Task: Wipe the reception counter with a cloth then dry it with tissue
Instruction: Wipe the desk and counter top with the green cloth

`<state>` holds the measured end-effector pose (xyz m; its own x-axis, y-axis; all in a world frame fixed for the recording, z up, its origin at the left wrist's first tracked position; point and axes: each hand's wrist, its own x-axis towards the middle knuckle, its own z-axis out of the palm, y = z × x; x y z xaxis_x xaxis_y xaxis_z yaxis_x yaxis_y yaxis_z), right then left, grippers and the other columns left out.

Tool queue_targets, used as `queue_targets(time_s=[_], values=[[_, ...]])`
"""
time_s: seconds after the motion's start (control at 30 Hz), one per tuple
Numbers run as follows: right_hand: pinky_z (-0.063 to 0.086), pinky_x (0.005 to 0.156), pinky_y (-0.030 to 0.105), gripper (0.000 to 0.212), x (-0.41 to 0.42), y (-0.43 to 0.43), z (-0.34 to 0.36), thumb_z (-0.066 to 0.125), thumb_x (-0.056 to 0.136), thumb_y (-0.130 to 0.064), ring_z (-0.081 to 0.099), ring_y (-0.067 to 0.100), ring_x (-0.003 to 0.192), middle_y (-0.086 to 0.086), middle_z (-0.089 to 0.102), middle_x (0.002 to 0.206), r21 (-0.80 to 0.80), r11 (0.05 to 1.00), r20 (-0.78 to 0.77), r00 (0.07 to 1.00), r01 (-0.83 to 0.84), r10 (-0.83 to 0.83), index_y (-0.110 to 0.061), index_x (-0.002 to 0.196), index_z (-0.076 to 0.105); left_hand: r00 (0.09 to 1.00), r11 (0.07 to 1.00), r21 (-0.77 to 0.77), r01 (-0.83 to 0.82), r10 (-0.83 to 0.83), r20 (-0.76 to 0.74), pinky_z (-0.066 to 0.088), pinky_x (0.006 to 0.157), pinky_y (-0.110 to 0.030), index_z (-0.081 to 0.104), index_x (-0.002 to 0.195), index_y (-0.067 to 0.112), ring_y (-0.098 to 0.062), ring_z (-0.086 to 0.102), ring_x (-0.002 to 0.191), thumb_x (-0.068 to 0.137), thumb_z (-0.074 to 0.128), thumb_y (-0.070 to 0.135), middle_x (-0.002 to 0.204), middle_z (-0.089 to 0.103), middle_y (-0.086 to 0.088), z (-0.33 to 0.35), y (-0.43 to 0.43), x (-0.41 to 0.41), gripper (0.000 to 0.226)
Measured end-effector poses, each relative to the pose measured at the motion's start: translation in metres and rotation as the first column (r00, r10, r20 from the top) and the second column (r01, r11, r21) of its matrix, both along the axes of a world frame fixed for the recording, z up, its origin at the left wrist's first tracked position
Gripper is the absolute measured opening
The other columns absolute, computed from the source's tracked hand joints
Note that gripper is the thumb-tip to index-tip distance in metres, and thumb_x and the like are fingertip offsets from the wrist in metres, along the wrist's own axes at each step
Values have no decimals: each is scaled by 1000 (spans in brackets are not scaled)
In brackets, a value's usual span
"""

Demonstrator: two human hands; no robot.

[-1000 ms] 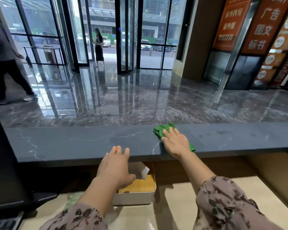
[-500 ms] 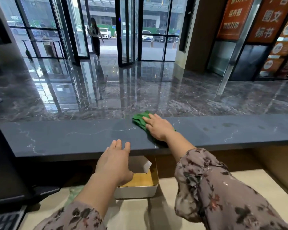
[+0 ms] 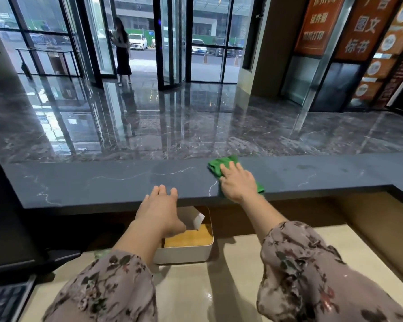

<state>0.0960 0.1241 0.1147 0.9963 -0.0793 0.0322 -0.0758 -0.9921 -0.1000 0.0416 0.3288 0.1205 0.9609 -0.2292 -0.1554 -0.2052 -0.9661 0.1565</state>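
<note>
Beyond the bench [image 3: 102, 182], a glossy marble floor [image 3: 196, 126] reaches to glass doors, where a standing person [image 3: 122, 49] is too far away to make out well. The bench is a dark stone top with pale veins, and the frame cuts off its right end. Below its near edge lies a pale lower bench [image 3: 237, 280], much of it covered by two floral sleeves [image 3: 312, 275]. Below the bench's left end, a keyboard [image 3: 5, 300] is cut off by the corner. A white tissue box [image 3: 189, 253] with a wooden lid stands under the bench's near edge, and the left grip [image 3: 159, 210] hides its left part. This grip is released, with straight fingertips touching the bench's near edge. The right grip [image 3: 237, 182] is also released and presses flat on the green cloth [image 3: 216, 165], which lies on the bench right of its middle. Only two ends of the cloth show. One tissue [image 3: 199, 220] rises from the box.
</note>
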Motion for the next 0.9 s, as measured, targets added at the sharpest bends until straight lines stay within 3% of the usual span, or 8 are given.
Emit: queue_targets(time_s=[0.2, 0.43, 0.67, 0.9], values=[[3, 120, 40, 52, -18, 55, 5, 25, 104, -31, -1, 22, 149, 3, 0, 162, 49, 975, -78, 973, -215, 219, -24, 154, 11, 999, 998, 56, -30, 29, 14, 7, 120, -42, 0, 153, 14, -26, -5, 148, 80, 65, 44, 160, -2, -11, 3, -9, -10, 103], [4, 120, 39, 53, -9, 15, 5, 18, 104, -38, -2, 20, 149, 3, 0, 162, 18, 930, -118, 923, -367, 366, -24, 154, 8, 995, 997, 48, 62, -66, 78, 3, 120, -39, 3, 153, 15, -21, -3, 148, 78, 62, 38, 161, 1, -6, 13, -63, -14, 98], [8, 119, 39, 52, -5, -101, 3, 19, 104, -36, 2, 20, 149, 3, 4, 162, 8, 969, -49, 968, -248, 248, -23, 154, 11, 990, 993, 38, 115, -118, 82, 4, 120, -35, 5, 153, 13, -19, 0, 148, 81, 61, 38, 161, 2, -5, 20, -136, -6, 95], [11, 120, 41, 52, 2, -205, 4, 19, 104, -35, 5, 22, 149, 6, 7, 162, -9, 999, -43, 999, -33, 33, -19, 154, 14, 990, 989, -37, 140, -141, -14, 18, 117, -35, 10, 153, 16, -19, 2, 148, 82, 58, 30, 161, 5, -3, 16, -184, -8, 87]])
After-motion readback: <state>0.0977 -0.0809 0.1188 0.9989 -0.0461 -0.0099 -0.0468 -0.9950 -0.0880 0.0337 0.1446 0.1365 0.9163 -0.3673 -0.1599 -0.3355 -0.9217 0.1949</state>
